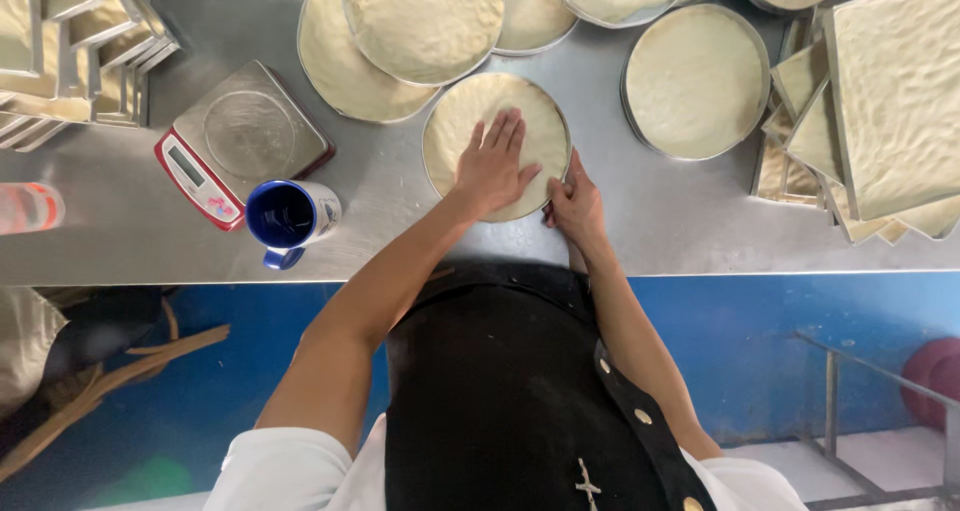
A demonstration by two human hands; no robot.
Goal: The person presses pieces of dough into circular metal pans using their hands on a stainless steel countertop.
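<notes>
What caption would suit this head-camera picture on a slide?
Left hand pressed flat on dough in a round pan, right hand at its rim, on a steel table.

A black apron [500, 391] with brass studs along its strap covers a white short-sleeved shirt [290, 471]; forearms bare.

The left hand [492, 166] hides part of the round dough pan [497, 146]; square trays [895, 101] run off the right edge.
</notes>
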